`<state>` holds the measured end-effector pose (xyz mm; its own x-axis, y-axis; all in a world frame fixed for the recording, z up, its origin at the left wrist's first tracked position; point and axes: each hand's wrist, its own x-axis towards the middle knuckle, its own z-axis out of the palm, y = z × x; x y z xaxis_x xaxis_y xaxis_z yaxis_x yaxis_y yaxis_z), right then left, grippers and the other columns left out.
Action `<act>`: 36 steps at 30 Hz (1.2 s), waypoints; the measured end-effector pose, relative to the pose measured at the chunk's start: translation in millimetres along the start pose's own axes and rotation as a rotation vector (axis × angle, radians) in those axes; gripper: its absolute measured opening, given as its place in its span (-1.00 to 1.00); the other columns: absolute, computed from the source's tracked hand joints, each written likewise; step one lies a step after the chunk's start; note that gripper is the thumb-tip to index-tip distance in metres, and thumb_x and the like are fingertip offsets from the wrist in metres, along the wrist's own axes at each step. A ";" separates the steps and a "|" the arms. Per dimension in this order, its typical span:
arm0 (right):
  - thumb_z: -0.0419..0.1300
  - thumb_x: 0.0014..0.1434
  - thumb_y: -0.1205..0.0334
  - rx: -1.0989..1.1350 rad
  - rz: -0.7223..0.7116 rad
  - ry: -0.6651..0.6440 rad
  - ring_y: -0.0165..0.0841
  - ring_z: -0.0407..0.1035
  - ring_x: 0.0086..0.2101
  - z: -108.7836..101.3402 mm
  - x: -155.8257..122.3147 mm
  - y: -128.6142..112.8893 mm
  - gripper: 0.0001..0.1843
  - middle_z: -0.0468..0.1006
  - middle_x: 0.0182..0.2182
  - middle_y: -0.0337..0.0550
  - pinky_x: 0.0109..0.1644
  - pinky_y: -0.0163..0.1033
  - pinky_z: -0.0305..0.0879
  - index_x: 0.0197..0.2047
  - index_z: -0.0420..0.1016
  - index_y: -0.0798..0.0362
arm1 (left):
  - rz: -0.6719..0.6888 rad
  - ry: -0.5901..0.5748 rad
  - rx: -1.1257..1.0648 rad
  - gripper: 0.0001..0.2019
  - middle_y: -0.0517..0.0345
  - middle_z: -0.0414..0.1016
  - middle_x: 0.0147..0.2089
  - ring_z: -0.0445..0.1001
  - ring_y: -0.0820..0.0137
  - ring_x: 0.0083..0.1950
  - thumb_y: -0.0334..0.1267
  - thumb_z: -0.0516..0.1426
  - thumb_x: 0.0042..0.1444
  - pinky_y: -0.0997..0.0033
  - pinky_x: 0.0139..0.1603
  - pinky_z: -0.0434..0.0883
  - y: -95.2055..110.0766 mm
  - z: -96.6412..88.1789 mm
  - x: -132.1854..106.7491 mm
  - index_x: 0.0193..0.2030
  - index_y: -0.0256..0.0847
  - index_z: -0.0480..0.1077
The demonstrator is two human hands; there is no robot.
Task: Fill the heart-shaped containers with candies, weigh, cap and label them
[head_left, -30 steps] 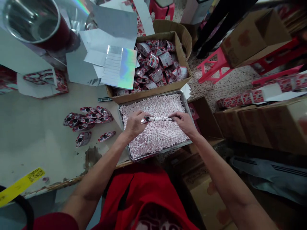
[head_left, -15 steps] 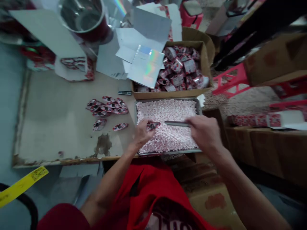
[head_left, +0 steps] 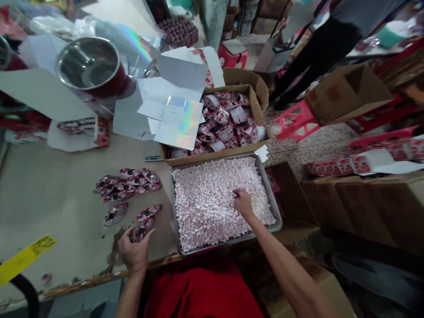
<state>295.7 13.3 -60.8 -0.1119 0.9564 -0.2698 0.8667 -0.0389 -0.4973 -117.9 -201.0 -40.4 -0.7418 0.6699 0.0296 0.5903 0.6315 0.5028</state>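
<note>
My left hand (head_left: 134, 252) has its thumb and fingers around a small red-and-white patterned pouch (head_left: 144, 229) with a dark opening, low over the left table. A similar pouch (head_left: 149, 213) lies just beyond it, and a cluster of others (head_left: 127, 183) sits farther back. My right hand (head_left: 244, 204) is closed, low over a metal tray (head_left: 277, 224) filled with small whitish-pink pellets (head_left: 212, 207). Only a small dark end shows at its fingertips, apparently of the narrow metal scoop seen earlier; its remainder is hidden.
Behind the tray stands a cardboard box (head_left: 215, 157) full of patterned packages. White sheets (head_left: 180, 121) overlap its left side. A steel-lined pot (head_left: 89, 66) is at back left. Cartons (head_left: 351, 207) line the right, and another person's dark-trousered legs (head_left: 308, 62) are at back right.
My left hand has moved with the pouch from over the tray to the table on the left. My right hand has lowered onto the pellets. The camera view has shifted.
</note>
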 end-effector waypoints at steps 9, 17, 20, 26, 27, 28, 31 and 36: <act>0.03 0.06 0.40 0.356 0.069 -0.068 -0.23 0.59 -0.11 -26.1 -12.4 15.5 -0.63 0.73 -0.23 -0.14 0.08 -0.14 0.44 -0.25 0.66 -0.01 | 1.126 -0.421 -0.071 -0.77 -0.08 0.57 0.06 0.45 0.06 0.18 -0.52 0.12 0.23 0.00 0.32 0.30 333.0 89.2 152.9 -0.10 -0.13 0.51; 0.09 0.11 0.18 0.751 0.116 -0.064 -0.26 0.48 -0.29 -79.0 -36.6 -23.0 -0.71 0.62 -0.38 -0.19 -0.12 -0.19 0.35 -0.27 0.63 0.02 | 1.260 -0.638 0.113 -0.62 0.02 0.58 -0.06 0.42 0.30 0.09 -0.73 0.22 0.00 0.12 0.41 0.23 425.5 164.5 221.6 -0.01 -0.47 0.46; 0.12 0.12 0.16 0.774 0.115 -0.050 -0.27 0.44 -0.30 -119.1 -36.2 -42.4 -0.72 0.59 -0.39 -0.20 -0.13 -0.20 0.31 -0.25 0.64 0.03 | 1.256 -0.611 0.086 -0.49 -0.02 0.58 0.05 0.43 0.26 0.06 -0.61 0.30 0.04 0.19 0.28 0.34 402.1 115.2 212.2 0.17 -0.44 0.44; 0.16 0.16 0.18 0.684 0.027 -0.042 -0.30 0.40 -0.31 -175.1 -20.0 -72.3 -0.73 0.57 -0.40 -0.21 -0.15 -0.23 0.24 -0.22 0.67 0.06 | 1.251 -0.694 -0.088 -0.54 0.08 0.60 -0.08 0.46 0.19 -0.05 -0.48 0.33 -0.07 0.20 0.11 0.39 338.3 45.8 141.0 0.03 -0.10 0.62; 0.15 0.17 0.19 0.644 0.010 -0.052 -0.30 0.40 -0.32 -177.3 -16.1 -75.7 -0.73 0.57 -0.41 -0.21 -0.16 -0.24 0.23 -0.22 0.67 0.07 | 1.226 -0.732 -0.100 -0.52 0.07 0.58 -0.10 0.46 0.18 -0.07 -0.48 0.33 -0.09 0.20 0.06 0.40 328.9 44.1 128.1 0.02 -0.07 0.64; 0.13 0.18 0.21 0.595 0.001 -0.064 -0.30 0.40 -0.33 -177.5 -12.4 -78.6 -0.72 0.58 -0.41 -0.20 -0.18 -0.24 0.22 -0.22 0.68 0.07 | 1.199 -0.763 -0.108 -0.50 0.07 0.57 -0.11 0.46 0.17 -0.08 -0.47 0.32 -0.11 0.20 0.02 0.41 320.5 44.4 116.4 0.03 -0.04 0.64; 0.08 0.21 0.30 0.360 -0.001 -0.080 -0.29 0.42 -0.34 -170.2 -5.1 -85.8 -0.69 0.62 -0.39 -0.17 -0.21 -0.24 0.17 -0.22 0.68 0.07 | 1.148 -0.816 -0.136 -0.48 0.04 0.54 -0.11 0.46 0.14 -0.06 -0.43 0.33 -0.12 0.20 -0.04 0.41 300.6 52.7 90.7 0.05 -0.03 0.65; 0.06 0.27 0.41 -0.111 -0.085 -0.043 -0.21 0.49 -0.15 -155.1 -9.3 -104.9 -0.65 0.72 -0.19 -0.04 -0.09 -0.18 0.12 -0.17 0.70 0.06 | 1.126 -0.840 -0.148 -0.53 0.01 0.52 -0.17 0.47 0.13 -0.11 -0.40 0.33 -0.11 0.20 -0.08 0.40 280.6 67.1 71.6 0.02 -0.11 0.67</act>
<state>281.1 53.4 121.8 -0.2058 0.9416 -0.2664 0.9013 0.0764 -0.4264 16.0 50.3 44.8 0.5366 0.8436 -0.0193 0.6539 -0.4013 0.6414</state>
